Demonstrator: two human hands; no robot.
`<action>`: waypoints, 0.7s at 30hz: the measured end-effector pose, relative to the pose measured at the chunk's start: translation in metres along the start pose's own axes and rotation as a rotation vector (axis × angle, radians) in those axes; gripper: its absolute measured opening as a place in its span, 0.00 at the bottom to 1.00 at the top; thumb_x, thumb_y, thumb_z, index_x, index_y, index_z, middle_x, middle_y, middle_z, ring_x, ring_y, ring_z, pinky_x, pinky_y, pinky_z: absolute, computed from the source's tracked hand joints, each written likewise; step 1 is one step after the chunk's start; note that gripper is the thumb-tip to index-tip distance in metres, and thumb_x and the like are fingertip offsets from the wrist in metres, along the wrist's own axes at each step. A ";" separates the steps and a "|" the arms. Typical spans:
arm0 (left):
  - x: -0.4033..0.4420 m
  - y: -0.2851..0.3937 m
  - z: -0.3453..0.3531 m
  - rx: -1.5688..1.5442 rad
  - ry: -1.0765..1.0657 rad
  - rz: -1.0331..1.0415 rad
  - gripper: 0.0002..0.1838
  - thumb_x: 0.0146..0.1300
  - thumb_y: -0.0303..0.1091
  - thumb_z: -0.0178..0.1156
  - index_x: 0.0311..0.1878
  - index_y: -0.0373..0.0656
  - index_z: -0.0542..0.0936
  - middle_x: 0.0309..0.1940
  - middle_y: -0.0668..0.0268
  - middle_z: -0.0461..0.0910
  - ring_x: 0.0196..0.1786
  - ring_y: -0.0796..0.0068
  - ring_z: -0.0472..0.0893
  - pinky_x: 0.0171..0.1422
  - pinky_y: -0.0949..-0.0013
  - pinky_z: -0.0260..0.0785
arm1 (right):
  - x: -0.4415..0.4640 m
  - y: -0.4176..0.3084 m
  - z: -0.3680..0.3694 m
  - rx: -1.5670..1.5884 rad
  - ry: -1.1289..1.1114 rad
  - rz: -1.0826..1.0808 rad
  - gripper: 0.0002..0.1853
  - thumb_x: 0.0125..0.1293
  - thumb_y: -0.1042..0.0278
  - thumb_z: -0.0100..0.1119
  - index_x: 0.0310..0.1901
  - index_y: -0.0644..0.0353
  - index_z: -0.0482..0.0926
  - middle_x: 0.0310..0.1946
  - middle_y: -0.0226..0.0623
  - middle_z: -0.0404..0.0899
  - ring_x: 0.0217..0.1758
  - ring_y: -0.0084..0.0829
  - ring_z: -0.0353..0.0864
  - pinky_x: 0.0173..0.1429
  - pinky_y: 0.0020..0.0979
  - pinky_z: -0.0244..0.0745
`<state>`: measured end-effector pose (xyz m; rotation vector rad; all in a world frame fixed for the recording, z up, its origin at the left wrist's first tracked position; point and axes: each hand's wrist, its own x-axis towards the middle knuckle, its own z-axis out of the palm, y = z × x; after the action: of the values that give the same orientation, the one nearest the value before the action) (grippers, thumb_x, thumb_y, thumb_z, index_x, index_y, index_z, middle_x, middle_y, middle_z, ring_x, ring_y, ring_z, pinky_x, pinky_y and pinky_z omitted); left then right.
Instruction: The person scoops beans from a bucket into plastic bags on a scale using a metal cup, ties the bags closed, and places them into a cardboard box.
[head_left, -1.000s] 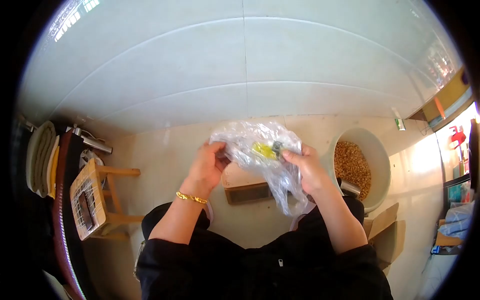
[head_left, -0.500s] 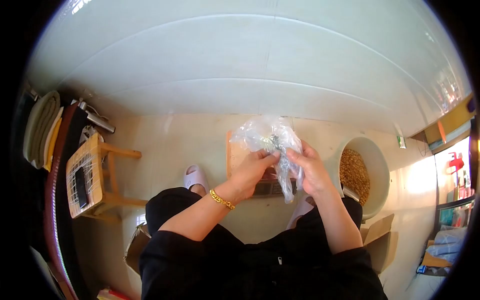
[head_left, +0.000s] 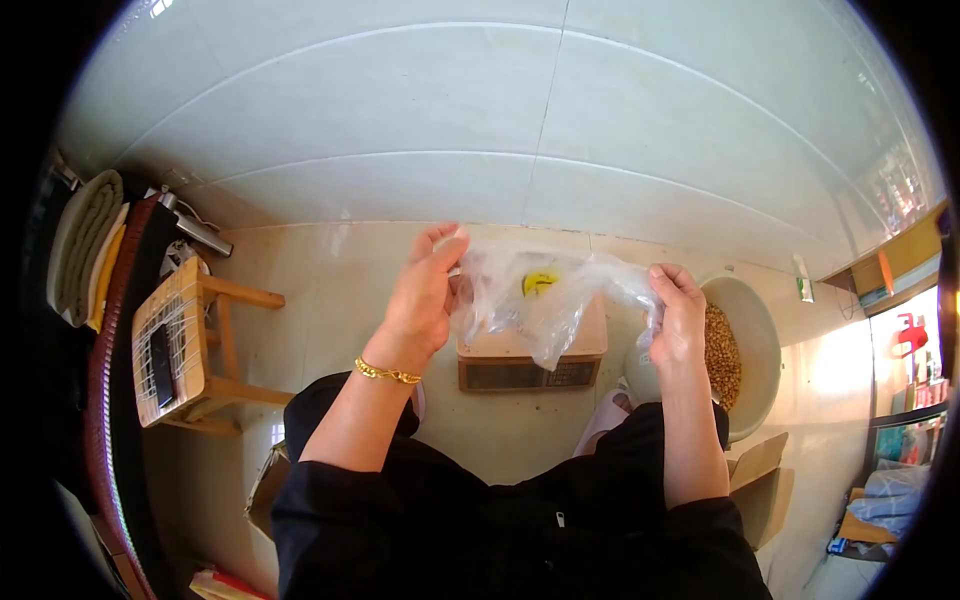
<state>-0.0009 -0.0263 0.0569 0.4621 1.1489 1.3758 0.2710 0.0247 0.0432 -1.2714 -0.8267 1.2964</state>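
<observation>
A clear plastic bag [head_left: 560, 312] with a yellow printed mark is stretched sideways in front of me. Its left edge is gripped by my left hand [head_left: 422, 290], which wears a gold bracelet on the wrist. My right hand [head_left: 678, 312] is closed on the bag's bunched right end. Below the bag, on the floor, stands a weighing scale [head_left: 485, 375] with an orange-tan top and a dark front panel. The bag hides part of its top.
To the right is a pale bucket [head_left: 762, 350] with tan, nut-like pieces [head_left: 722, 355] inside. A wooden stool [head_left: 190, 380] with a phone [head_left: 162, 368] on its seat stands left. Cardboard boxes [head_left: 765, 490] flank my legs. A tiled wall [head_left: 400, 120] rises ahead.
My hands have moved apart, the left one up and leftward, the right one rightward. Between them the crumpled bag has spread out, showing its yellow mark and more of the scale.
</observation>
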 end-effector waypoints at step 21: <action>0.000 0.014 -0.004 0.289 0.166 0.180 0.09 0.67 0.31 0.48 0.43 0.43 0.78 0.24 0.72 0.74 0.22 0.83 0.69 0.27 0.76 0.63 | -0.003 -0.007 -0.001 -0.617 -0.004 -0.208 0.10 0.54 0.80 0.55 0.39 0.61 0.79 0.21 0.27 0.71 0.26 0.18 0.68 0.33 0.24 0.66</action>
<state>-0.0116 -0.0250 0.0666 0.6810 1.4814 1.4285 0.2731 0.0224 0.0506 -1.6012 -1.3894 0.9008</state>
